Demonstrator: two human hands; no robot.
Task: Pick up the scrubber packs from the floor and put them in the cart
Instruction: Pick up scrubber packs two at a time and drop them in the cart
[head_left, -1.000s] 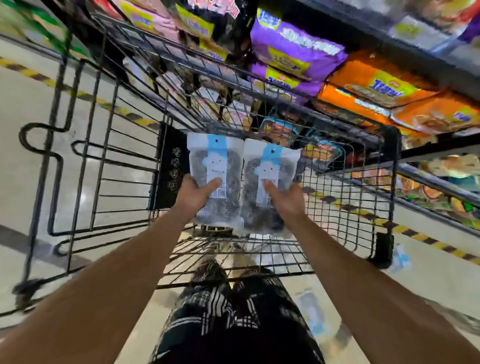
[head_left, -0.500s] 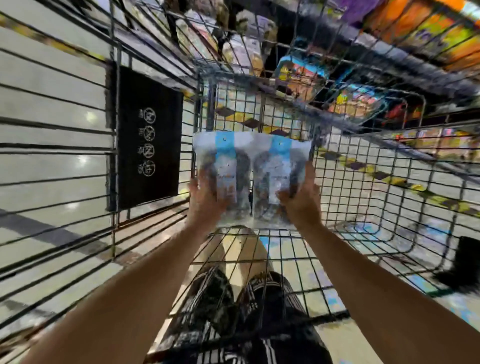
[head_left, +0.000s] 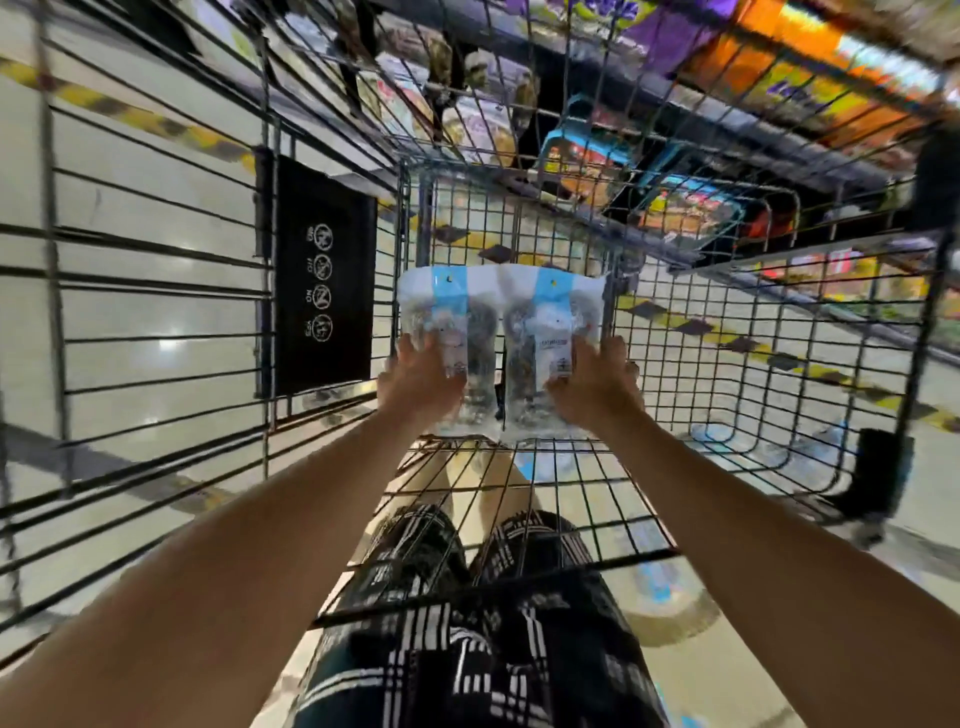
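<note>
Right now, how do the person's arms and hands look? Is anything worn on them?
Both arms are bare, with no sleeves in view. The left hand and right hand wear no gloves; no rings, watch or bracelets show. Below, black-and-white checked shorts are visible.

1. Two scrubber packs lie side by side inside the cart (head_left: 727, 332), touching.
2. The left pack (head_left: 447, 332) is under the left hand (head_left: 421, 382).
3. The right pack (head_left: 550, 332) is under the right hand (head_left: 592, 387).
4. Both packs seem to rest on the cart floor, beyond the fingertips.
</note>
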